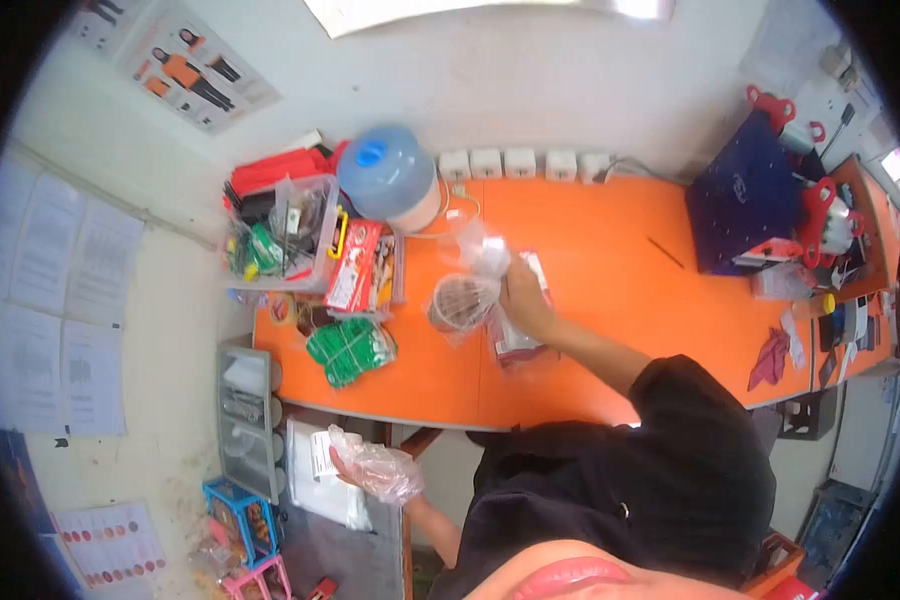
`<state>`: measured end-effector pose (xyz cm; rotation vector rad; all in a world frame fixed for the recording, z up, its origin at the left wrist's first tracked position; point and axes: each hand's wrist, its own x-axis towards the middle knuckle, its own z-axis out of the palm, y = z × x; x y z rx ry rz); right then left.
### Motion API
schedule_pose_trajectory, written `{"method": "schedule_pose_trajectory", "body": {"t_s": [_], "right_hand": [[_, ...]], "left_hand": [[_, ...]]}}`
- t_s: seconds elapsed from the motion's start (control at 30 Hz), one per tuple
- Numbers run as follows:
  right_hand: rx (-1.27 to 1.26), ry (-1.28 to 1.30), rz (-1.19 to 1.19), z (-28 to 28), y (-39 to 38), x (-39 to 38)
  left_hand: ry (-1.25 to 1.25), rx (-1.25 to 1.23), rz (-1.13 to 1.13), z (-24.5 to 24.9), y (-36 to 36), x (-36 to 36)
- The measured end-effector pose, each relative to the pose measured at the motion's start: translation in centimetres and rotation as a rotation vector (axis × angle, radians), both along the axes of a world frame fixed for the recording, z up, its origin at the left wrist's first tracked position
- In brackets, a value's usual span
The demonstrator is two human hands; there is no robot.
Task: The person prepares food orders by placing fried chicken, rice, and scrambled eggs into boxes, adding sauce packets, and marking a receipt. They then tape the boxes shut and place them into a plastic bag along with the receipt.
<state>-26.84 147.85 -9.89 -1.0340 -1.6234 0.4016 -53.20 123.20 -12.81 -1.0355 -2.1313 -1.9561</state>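
My left hand [378, 474] is low on the left, off the table's front edge, palm up. Thin clear plastic covers most of it, like a disposable glove, and its fingers look stretched out. My bare right hand [526, 298] reaches over the orange table, blurred by motion. Its fingers are closed at a clear, whitish plastic piece [490, 257]. Just left of it a clear plastic bag [462, 304] with ribbed-looking contents rests on the table. A flat printed packet [518, 342] lies partly under my right wrist.
A bundle of green netted material [352, 350], a red box [355, 268], a filled clear bin [310, 235] and a blue water jug [382, 172] stand on the left. White sockets [519, 163] line the wall. A dark blue box [745, 200] stands right. Grey drawers [247, 425] are lower left.
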Motion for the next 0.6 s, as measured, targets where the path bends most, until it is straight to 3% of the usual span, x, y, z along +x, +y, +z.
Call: {"method": "schedule_pose_trajectory", "body": {"t_s": [0.07,0.13,0.17,0.23,0.27,0.33,0.37,0.43,0.5,0.57,0.6], "right_hand": [[0.043,-0.087,-0.051,8.2,1.9,1.3],[0.067,-0.180,-0.138,14.8,4.9,2.8],[0.308,-0.158,-0.145,17.1,8.2,3.6],[0.666,-0.136,-0.080,25.7,12.2,4.6],[0.569,-0.109,-0.113,27.7,15.7,5.5],[0.652,-0.358,-0.192,30.5,25.6,8.5],[0.633,-0.472,-0.237,32.8,28.4,8.6],[0.621,-0.583,-0.281,34.5,30.9,8.3],[0.929,-1.448,-1.265,35.6,32.5,7.9],[1.023,-1.400,-1.157,35.3,38.1,8.5],[1.103,-1.360,-1.042,35.2,41.2,9.0]], "left_hand": [[-0.107,0.105,-0.048,1.1,0.6,-0.4],[0.392,0.119,-0.028,4.0,2.0,0.8],[0.392,0.137,-0.026,3.1,1.8,-0.3],[0.584,-0.116,0.155,0.4,1.1,-2.8],[0.578,-0.100,0.163,1.7,1.7,-2.2],[0.610,-0.223,0.215,4.0,2.5,-1.0],[0.602,-0.211,0.224,3.4,2.7,-1.1],[0.182,0.102,0.089,2.0,2.7,-1.7],[0.060,0.108,0.097,2.2,2.7,-1.3],[-0.050,0.055,0.164,1.2,2.3,-1.9],[0.079,0.118,0.131,1.3,2.2,-1.5]]}}
